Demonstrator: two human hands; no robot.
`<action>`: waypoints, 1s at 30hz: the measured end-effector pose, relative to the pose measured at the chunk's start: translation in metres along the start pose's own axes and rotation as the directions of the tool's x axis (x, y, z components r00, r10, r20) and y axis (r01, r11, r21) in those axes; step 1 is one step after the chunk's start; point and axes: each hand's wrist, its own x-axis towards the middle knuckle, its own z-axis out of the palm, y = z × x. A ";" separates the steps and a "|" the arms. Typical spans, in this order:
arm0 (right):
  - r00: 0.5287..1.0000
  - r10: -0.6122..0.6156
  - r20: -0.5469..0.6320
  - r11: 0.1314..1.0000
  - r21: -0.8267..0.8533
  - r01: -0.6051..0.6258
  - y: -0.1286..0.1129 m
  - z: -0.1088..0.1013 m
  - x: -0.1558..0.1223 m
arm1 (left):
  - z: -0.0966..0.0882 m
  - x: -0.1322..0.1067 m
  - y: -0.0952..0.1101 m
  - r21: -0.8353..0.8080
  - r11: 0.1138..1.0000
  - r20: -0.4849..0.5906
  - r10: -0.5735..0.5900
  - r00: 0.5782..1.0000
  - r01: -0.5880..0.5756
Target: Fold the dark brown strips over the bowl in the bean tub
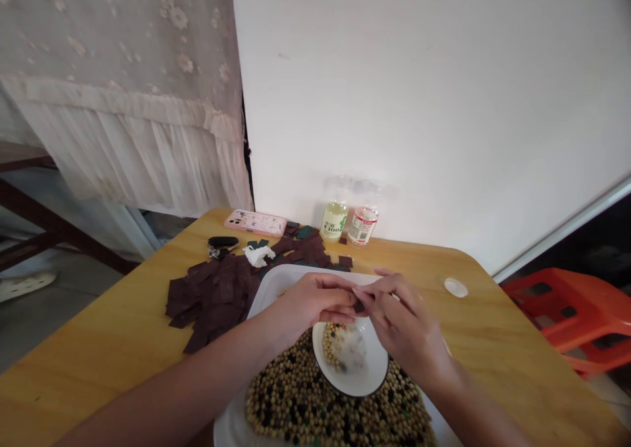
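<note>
My left hand (310, 301) and my right hand (401, 322) meet above a small white bowl (367, 375), fingers pinched together on a small dark piece (359, 306) held between them. The bowl holds a few beads and sits on a heap of tan and dark beads (305, 401) in a white tray (276, 282). To the left of the tray lies a pile of dark brown square pieces (217, 292).
On the wooden table (98, 355) are a pink phone (255, 223), a dark key fob (222, 242), a crumpled white tissue (259, 255), two clear bottles (348, 220) by the wall and a white cap (455, 287). An orange stool (572, 309) stands to the right.
</note>
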 end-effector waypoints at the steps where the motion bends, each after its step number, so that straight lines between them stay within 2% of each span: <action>1: 1.000 0.003 -0.002 1.000 -0.006 -0.003 0.000 0.000 0.000 | 0.000 0.000 0.000 0.001 1.000 0.000 0.005 1.000 -0.005; 7: 0.987 0.109 -0.114 0.989 -0.082 -0.119 0.003 -0.003 0.002 | 0.002 -0.001 0.003 -0.008 1.000 -0.073 -0.028 0.997 0.028; 12: 0.999 0.028 -0.043 0.998 -0.052 -0.030 0.001 -0.003 0.004 | 0.002 -0.001 0.003 0.015 1.000 -0.059 0.001 0.998 0.000; 15: 0.982 0.088 -0.165 0.990 -0.098 -0.105 0.002 -0.006 0.007 | 0.001 -0.001 0.004 0.023 1.000 -0.059 0.001 0.998 0.000; 17: 0.959 0.123 -0.256 0.986 -0.074 -0.147 0.003 -0.008 0.009 | 0.001 -0.001 0.005 0.039 0.999 -0.067 0.007 0.998 -0.005; 19: 0.945 0.137 -0.296 0.989 -0.017 -0.149 0.004 -0.009 0.010 | 0.001 -0.001 0.007 0.062 0.998 -0.098 0.016 0.995 -0.010; 21: 0.961 0.149 -0.233 0.989 0.034 -0.145 0.005 -0.008 0.008 | 0.001 -0.001 0.008 0.062 0.998 -0.137 0.028 0.990 -0.019; 24: 0.981 0.187 -0.049 0.980 0.083 -0.183 0.006 -0.004 0.004 | 0.000 0.000 0.007 0.030 0.998 -0.140 0.059 0.988 -0.056; 27: 0.980 0.194 -0.032 0.975 0.119 -0.189 0.005 -0.001 0.002 | -0.001 0.002 0.006 -0.081 0.990 -0.099 0.109 0.989 -0.117; 30: 0.990 0.141 -0.018 0.984 0.117 -0.138 0.002 0.001 0.001 | -0.001 0.002 0.005 -0.231 0.966 -0.091 0.098 0.991 -0.116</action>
